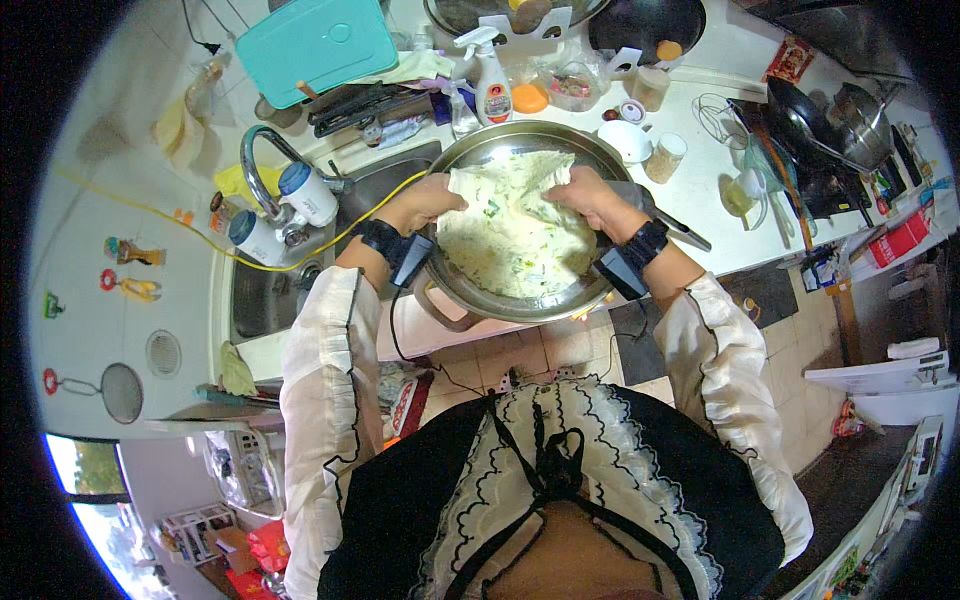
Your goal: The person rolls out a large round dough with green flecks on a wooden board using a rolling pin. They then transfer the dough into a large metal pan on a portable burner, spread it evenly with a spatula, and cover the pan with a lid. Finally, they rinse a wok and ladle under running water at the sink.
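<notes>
A thin sheet of raw dough flecked with chopped green onion (517,232) lies in a wide round metal pan (517,309). My left hand (426,202) pinches its upper left edge, and my right hand (589,196) pinches the upper right edge. Between the hands the top of the sheet is raised and creased, while its lower part rests on the pan's bottom. Each wrist wears a black band with a small device and a cable. The pan stands at the counter's front edge, partly over the sink.
Left of the pan are the sink (251,300) and a chrome faucet (259,161). Behind it stand a white spray bottle (495,86) and an orange lid (530,98). A white cup (626,142), a glass jar (666,157) and a black wok (795,112) are to the right.
</notes>
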`<state>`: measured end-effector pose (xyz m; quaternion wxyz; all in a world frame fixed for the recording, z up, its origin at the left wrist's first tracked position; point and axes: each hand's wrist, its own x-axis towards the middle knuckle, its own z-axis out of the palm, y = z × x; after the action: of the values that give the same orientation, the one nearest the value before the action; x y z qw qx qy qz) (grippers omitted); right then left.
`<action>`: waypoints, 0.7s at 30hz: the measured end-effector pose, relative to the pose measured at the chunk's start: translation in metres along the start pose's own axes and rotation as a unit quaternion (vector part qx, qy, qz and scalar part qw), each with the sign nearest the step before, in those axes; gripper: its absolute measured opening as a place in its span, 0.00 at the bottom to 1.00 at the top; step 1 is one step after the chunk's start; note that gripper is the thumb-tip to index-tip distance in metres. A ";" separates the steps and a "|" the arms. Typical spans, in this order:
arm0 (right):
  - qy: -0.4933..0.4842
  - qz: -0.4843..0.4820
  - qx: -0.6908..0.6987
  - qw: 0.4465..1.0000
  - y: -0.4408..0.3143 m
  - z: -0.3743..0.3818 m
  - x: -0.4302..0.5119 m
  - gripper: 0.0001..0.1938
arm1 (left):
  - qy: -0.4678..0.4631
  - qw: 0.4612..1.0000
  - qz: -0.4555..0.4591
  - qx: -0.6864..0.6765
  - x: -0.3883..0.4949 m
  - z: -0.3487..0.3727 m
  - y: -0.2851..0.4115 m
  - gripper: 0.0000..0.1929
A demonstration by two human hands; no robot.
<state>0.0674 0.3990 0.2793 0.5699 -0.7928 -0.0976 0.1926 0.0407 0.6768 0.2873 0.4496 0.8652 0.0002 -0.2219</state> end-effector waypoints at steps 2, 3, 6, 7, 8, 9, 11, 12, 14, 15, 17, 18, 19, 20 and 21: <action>0.084 0.022 -0.147 0.985 -0.001 0.000 -0.002 0.20 | 0.100 0.972 0.015 0.210 0.007 0.005 -0.001 0.17; 0.089 -0.036 -0.224 0.970 -0.004 -0.001 -0.008 0.20 | 0.145 0.946 0.047 0.287 0.007 0.009 0.000 0.15; 0.143 -0.151 -0.388 0.898 -0.019 -0.009 -0.040 0.17 | 0.191 0.882 0.159 0.400 -0.002 0.018 0.002 0.12; 0.125 -0.141 -0.386 0.903 -0.022 -0.010 -0.055 0.16 | 0.197 0.864 0.202 0.416 -0.006 0.022 0.002 0.11; 0.110 -0.146 -0.382 0.906 -0.025 -0.013 -0.068 0.15 | 0.161 0.867 0.204 0.426 -0.008 0.027 0.001 0.11; 0.097 -0.173 -0.369 0.908 -0.027 -0.013 -0.080 0.14 | 0.117 0.864 0.245 0.425 -0.011 0.032 -0.001 0.11; -0.033 -0.227 -0.429 0.874 -0.023 -0.008 -0.098 0.08 | 0.065 0.835 0.370 0.402 -0.018 0.046 -0.008 0.10; -0.071 -0.209 -0.433 0.874 -0.018 -0.003 -0.103 0.08 | 0.015 0.827 0.381 0.414 -0.015 0.052 -0.007 0.09; -0.129 -0.216 -0.469 0.846 -0.006 0.008 -0.107 0.08 | -0.085 0.820 0.299 0.481 -0.015 0.063 -0.006 0.10; -0.115 -0.234 -0.475 0.840 0.001 0.013 -0.105 0.07 | -0.142 0.808 0.239 0.520 -0.014 0.067 -0.004 0.11; -0.110 -0.230 -0.500 0.828 0.012 0.019 -0.102 0.07 | -0.151 0.823 0.199 0.511 -0.017 0.072 0.000 0.12; -0.162 -0.199 -0.548 0.796 0.015 0.019 -0.100 0.07 | -0.160 0.826 0.177 0.511 -0.020 0.073 0.002 0.13; -0.174 -0.204 -0.543 0.796 0.017 0.019 -0.101 0.08 | -0.169 0.827 0.166 0.510 -0.022 0.074 0.004 0.14; -0.189 -0.194 -0.544 0.794 0.016 0.018 -0.099 0.08 | -0.180 0.825 0.154 0.512 -0.024 0.075 0.005 0.15; -0.207 -0.174 -0.551 0.789 0.013 0.015 -0.103 0.08 | -0.189 0.824 0.156 0.510 -0.027 0.075 0.006 0.16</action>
<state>-0.0334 0.3693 0.2825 0.0258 -0.8830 -0.4394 0.1629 -0.0111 0.6197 0.2650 -0.0361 0.9006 -0.3333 -0.2768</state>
